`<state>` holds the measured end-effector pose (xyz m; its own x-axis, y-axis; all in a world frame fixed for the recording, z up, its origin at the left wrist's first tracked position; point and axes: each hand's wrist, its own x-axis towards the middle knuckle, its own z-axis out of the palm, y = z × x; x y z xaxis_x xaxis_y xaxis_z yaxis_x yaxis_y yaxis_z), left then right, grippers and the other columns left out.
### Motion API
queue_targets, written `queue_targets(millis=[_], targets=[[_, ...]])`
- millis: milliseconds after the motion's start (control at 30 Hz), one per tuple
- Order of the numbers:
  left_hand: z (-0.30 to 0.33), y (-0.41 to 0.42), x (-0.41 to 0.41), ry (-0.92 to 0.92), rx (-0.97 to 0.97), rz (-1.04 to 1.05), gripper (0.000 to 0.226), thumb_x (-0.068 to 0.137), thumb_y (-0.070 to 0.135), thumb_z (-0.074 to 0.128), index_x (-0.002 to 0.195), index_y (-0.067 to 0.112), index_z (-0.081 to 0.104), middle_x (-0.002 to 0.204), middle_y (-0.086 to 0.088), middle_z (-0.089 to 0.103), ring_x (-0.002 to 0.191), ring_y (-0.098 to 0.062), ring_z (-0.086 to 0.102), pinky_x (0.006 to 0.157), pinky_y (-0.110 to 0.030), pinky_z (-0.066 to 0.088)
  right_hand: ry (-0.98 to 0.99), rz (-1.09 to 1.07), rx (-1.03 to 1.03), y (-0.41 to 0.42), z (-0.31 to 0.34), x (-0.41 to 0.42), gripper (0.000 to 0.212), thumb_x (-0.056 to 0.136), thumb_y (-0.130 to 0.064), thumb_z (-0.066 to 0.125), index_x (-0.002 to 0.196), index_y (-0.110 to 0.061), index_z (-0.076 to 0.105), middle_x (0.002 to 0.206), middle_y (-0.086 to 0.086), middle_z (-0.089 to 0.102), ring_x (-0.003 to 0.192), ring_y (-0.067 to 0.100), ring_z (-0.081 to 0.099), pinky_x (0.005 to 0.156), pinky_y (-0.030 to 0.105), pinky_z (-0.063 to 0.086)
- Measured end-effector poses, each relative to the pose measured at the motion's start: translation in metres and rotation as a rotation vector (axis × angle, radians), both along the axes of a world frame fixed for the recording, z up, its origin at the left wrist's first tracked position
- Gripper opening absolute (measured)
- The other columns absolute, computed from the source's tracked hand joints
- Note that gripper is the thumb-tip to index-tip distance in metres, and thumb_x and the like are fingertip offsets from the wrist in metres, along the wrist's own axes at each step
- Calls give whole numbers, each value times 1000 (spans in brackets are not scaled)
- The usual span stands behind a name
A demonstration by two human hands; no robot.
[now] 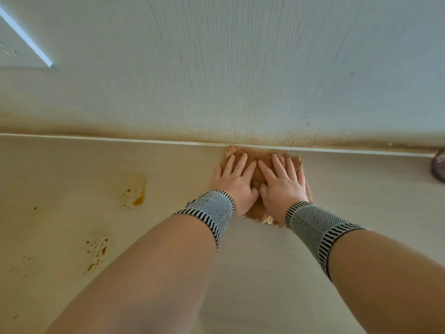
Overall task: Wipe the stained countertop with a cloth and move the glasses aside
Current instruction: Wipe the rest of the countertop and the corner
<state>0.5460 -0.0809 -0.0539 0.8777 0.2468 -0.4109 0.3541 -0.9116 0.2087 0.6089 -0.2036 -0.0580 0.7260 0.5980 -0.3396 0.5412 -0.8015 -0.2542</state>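
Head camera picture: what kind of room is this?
Probably a kitchen. A pale countertop meets a wall, orange stains spot it, both hands press a cloth flat, and a glass peeks in at the right edge.

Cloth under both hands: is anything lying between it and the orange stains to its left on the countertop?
Nothing visible. The cloth, pressed flat by the left hand and right hand, has bare countertop between it and the stains.

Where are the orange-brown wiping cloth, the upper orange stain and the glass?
Orange-brown wiping cloth (263,153): head view, far edge beyond the fingertips.
Upper orange stain (138,200): head view, its dark blot.
Glass (438,166): head view, rounded side, cut off at right.
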Motion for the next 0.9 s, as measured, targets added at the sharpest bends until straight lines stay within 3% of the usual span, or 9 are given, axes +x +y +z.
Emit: queue_targets(millis=[467,900], targets=[[-2,125,-67,-13,-15,110,58,106,36,22,158,25,-1,164,2,-15,150,-20,-16,123,-43,-4,26,197,-34,125,0,-56,60,104,-45,21,158,-30,-2,165,-4,-15,150,25,-17,122,47,-7],[2,129,-75,36,-17,66,67,104,26,32,157,21,-8,163,-2,-20,150,-24,-18,122,-46,-5,36,137,-55,137,-1,-76,61,105,-40,24,158,-28,-5,165,-2,-14,151,27,-14,122,48,-5]])
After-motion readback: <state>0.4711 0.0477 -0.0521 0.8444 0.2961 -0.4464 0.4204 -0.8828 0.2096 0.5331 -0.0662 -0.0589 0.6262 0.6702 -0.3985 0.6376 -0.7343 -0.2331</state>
